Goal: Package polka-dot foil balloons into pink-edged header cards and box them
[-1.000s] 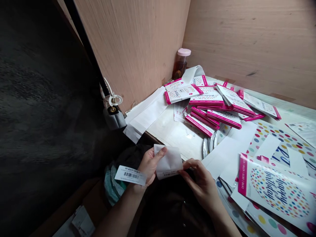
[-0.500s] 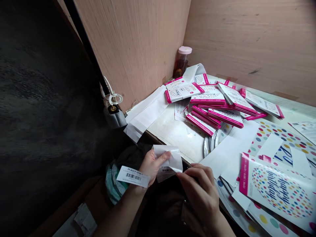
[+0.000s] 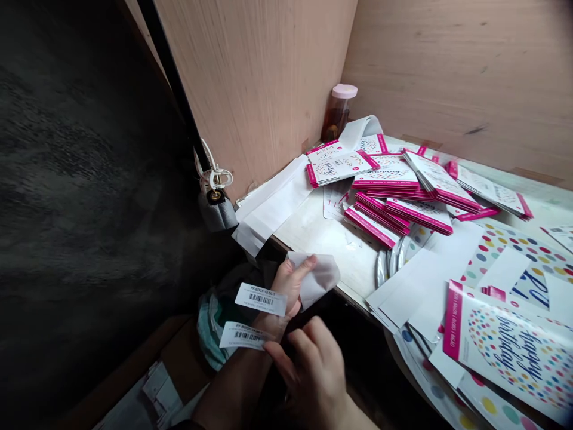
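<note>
My left hand [image 3: 290, 282] is closed on a white backing sheet [image 3: 321, 279], pinching it beneath the thumb. One white barcode label [image 3: 260, 298] lies across the back of that hand near the wrist. Just below it, a second barcode label [image 3: 242, 335] extends over the left forearm, its right end pinched between the thumb and fingers of my right hand [image 3: 316, 361]. Whether this second label touches the skin is hard to tell. Both labels carry printed text above and below the barcode.
Pink-and-white packets [image 3: 394, 173] lie heaped on the white table [image 3: 308, 230]. A larger "happy birthday" packet [image 3: 505, 352] rests at the right over dotted sheets. A pink-lidded jar [image 3: 339, 113] stands in the corner by the wooden panel [image 3: 264, 77]. White paper strips [image 3: 277, 203] overhang the table edge.
My right hand has moved left and down from the backing sheet to the left wrist, bringing a second label off the sheet. The view has shifted slightly.
</note>
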`<state>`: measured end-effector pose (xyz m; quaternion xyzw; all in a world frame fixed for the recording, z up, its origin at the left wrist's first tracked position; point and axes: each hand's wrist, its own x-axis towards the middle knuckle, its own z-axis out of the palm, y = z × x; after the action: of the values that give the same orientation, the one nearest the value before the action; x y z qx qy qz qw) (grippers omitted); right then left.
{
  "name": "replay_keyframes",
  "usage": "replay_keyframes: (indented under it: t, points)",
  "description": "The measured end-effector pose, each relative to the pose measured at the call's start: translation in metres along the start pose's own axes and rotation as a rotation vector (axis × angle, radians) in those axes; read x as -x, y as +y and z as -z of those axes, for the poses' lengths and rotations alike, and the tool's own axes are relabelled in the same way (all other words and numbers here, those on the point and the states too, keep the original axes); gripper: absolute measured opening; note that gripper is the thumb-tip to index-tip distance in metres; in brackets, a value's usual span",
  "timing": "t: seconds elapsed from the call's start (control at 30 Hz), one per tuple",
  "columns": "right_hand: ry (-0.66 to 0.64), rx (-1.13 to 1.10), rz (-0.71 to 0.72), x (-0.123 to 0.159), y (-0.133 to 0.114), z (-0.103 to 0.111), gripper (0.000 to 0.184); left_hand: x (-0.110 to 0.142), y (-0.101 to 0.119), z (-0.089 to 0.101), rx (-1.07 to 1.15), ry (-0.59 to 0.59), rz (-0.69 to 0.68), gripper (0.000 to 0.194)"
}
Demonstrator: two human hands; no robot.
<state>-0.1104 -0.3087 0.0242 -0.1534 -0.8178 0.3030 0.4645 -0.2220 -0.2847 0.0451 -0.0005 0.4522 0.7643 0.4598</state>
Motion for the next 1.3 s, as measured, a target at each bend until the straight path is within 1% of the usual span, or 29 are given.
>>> replay_keyframes:
  t: [0.03, 0.07, 0.1, 0.17, 0.23, 0.3, 0.37, 0.43, 0.53, 0.6, 0.67, 0.73, 0.83, 0.9, 1.0, 1.1, 1.2, 1.3]
  points:
    - [0.033, 0.035, -0.006, -0.003, 0.01, 0.008, 0.021, 0.001, 0.002, 0.001, -0.005, -0.007, 0.014, 0.04]
    - [0.037, 0.046, -0.035, -0.007, 0.021, 0.018, 0.024, 0.002, 0.004, 0.002, -0.015, -0.017, 0.027, 0.04]
    - [0.009, 0.027, -0.077, -0.012, 0.033, 0.029, 0.024, 0.002, 0.007, 0.004, -0.029, -0.03, 0.036, 0.04]
    - [-0.119, -0.09, -0.169, -0.022, 0.056, 0.048, 0.017, 0.004, 0.013, 0.008, -0.057, -0.048, 0.03, 0.039]
    - [-0.213, -0.244, -0.26, -0.027, 0.072, 0.059, 0.009, 0.006, 0.017, 0.011, -0.089, -0.104, 0.006, 0.039]
    - [-0.2, -0.314, -0.316, -0.028, 0.078, 0.061, 0.009, 0.009, 0.018, 0.015, -0.155, -0.189, -0.002, 0.04]
    - [-0.157, -0.298, -0.314, -0.026, 0.077, 0.059, 0.018, 0.012, 0.015, 0.018, -0.223, -0.238, 0.01, 0.041]
    - [-0.137, -0.247, -0.261, -0.025, 0.072, 0.057, 0.025, 0.014, 0.011, 0.019, -0.253, -0.219, 0.012, 0.038]
    - [-0.045, -0.077, -0.138, -0.025, 0.064, 0.056, 0.029, 0.016, 0.005, 0.017, -0.247, -0.192, -0.009, 0.038]
    - [0.021, 0.046, -0.042, -0.024, 0.061, 0.056, 0.035, 0.017, 0.004, 0.015, -0.246, -0.183, -0.017, 0.038]
    - [0.063, 0.12, 0.028, -0.023, 0.059, 0.055, 0.041, 0.017, 0.004, 0.013, -0.243, -0.166, -0.03, 0.037]
    - [0.087, 0.145, 0.053, -0.022, 0.057, 0.053, 0.045, 0.018, 0.004, 0.013, -0.241, -0.155, -0.043, 0.035]
    - [0.11, 0.157, 0.042, -0.021, 0.054, 0.052, 0.043, 0.018, 0.003, 0.013, -0.25, -0.147, -0.053, 0.035]
    - [0.138, 0.176, 0.066, -0.019, 0.053, 0.051, 0.043, 0.018, 0.004, 0.013, -0.244, -0.143, -0.041, 0.035]
    - [0.131, 0.208, 0.138, -0.017, 0.052, 0.051, 0.042, 0.019, 0.007, 0.01, -0.2, -0.142, -0.024, 0.034]
    - [0.124, 0.239, 0.114, -0.018, 0.053, 0.052, 0.04, 0.02, 0.011, 0.008, -0.173, -0.142, -0.026, 0.034]
    - [0.102, 0.298, 0.083, -0.018, 0.057, 0.056, 0.049, 0.021, 0.012, 0.007, -0.175, -0.137, -0.01, 0.037]
    - [0.077, 0.338, 0.133, -0.014, 0.062, 0.059, 0.056, 0.02, 0.01, 0.008, -0.176, -0.125, 0.015, 0.04]
